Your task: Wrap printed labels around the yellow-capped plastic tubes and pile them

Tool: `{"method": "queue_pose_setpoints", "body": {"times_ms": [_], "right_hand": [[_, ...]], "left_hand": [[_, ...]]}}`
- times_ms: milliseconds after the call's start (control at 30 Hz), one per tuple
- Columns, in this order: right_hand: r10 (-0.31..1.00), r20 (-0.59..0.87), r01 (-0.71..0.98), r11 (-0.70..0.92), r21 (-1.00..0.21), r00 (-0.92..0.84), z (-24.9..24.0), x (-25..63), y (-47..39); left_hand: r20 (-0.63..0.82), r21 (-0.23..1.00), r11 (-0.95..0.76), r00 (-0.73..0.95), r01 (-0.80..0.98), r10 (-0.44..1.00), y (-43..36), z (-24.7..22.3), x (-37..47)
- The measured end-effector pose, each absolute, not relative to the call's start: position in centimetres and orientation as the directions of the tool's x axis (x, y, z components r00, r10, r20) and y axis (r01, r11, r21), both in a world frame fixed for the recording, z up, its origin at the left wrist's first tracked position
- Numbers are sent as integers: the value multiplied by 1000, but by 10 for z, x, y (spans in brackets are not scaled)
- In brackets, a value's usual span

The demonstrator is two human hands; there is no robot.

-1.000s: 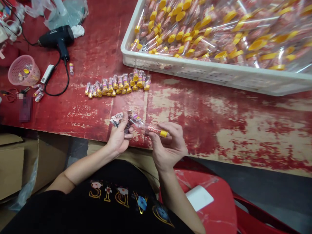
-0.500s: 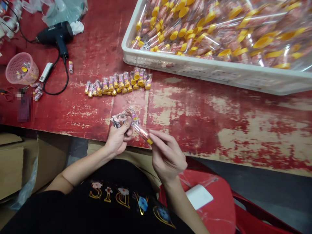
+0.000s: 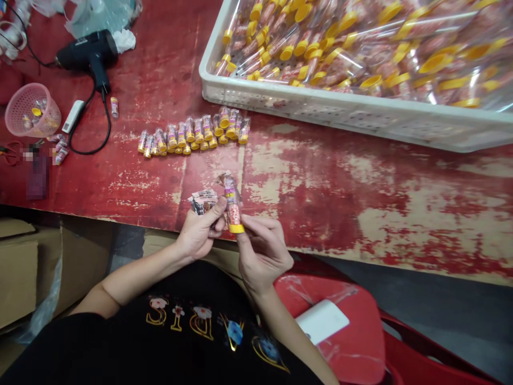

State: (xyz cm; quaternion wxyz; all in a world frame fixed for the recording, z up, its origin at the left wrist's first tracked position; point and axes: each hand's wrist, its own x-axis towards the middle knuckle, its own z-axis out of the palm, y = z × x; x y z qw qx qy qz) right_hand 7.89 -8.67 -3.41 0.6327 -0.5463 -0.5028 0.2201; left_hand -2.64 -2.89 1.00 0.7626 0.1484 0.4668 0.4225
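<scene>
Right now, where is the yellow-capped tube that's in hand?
Near the head view's centre, the tube sits in the right hand, just right of the left hand and its printed wrappers.

White crate (image 3: 320,113), 2 o'clock: cropped by top and right edges. Purplish object (image 3: 38,179), 9 o'clock: pixelated, unidentifiable. Packets (image 3: 203,198): partly hidden by left hand (image 3: 199,232).

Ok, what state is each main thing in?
Left grip: closed on printed wrappers
Right grip: pinching the held tube
Held tube: capped in yellow
Small tubes: bunched in a row
White crate: heaped with yellow-capped tubes
Pink basket: upright, partly filled
Black blower: lying down, power unclear
</scene>
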Motion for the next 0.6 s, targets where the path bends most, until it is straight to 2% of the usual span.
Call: {"method": "queue_pose_setpoints", "body": {"times_ms": [167, 367, 600], "right_hand": [[843, 464, 392, 343, -853, 272, -26, 86, -74], [780, 436, 278, 342, -898, 449, -18, 85, -65], [844, 363, 242, 285, -927, 396, -15, 85, -63]], "left_hand": [[-550, 664, 612, 273, -430, 789, -24, 16, -32], [-515, 733, 583, 273, -351, 812, -32, 15, -35], [-479, 769, 460, 77, -444, 874, -30, 12, -36]]}}
